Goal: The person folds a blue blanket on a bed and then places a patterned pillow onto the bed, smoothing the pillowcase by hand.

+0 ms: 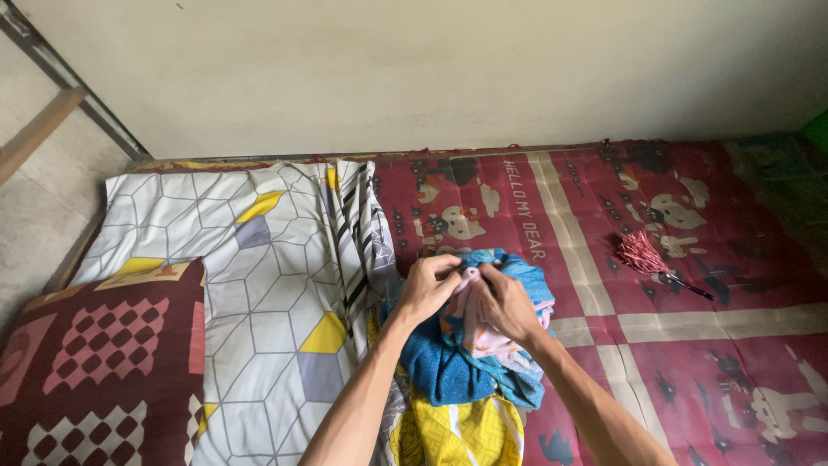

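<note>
I see both hands meeting at the top of a small pile of cloth: my left hand [429, 285] has its fingers pinched shut on the upper edge of a pale pink garment [473, 319], and my right hand [507, 302] is curled closed on the same edge just beside it, the two nearly touching. The pink garment lies on a crumpled blue cloth [448, 367], which sits on a red patterned sheet [690, 336] covering the mattress. A yellow cloth [457, 431] shows below the blue one. To the left lie a white geometric-print pillow [250, 293] and a maroon checked pillow [95, 371]. A small red brush [647, 257] rests well apart on the right.
</note>
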